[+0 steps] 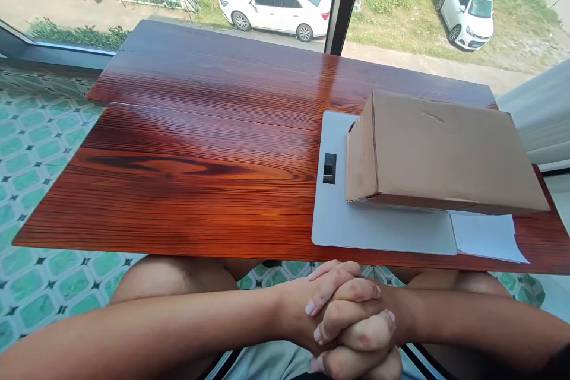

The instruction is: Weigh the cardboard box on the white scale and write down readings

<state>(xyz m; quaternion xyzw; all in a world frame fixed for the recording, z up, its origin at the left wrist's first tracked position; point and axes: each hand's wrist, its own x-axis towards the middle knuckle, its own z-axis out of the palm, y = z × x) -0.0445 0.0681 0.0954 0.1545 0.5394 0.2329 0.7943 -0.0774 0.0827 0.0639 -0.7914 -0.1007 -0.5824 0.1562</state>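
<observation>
My left hand (298, 314) and my right hand (360, 320) are clasped together with fingers interlaced, below the near edge of the table and above my lap. Neither holds any object. The nearest things are on the table's right side: a closed brown cardboard box (445, 151) resting on a flat grey pad (356, 222), a small black rectangular item (329, 168) on that pad left of the box, and a white sheet of paper (487, 236) sticking out under the box's near right corner.
The reddish wooden table (191, 154) stands against a large window with a dark vertical frame post (345, 0). Green patterned floor tiles (31, 142) lie to the left. Two white cars are parked outside. A white curtain (541, 113) hangs at the right.
</observation>
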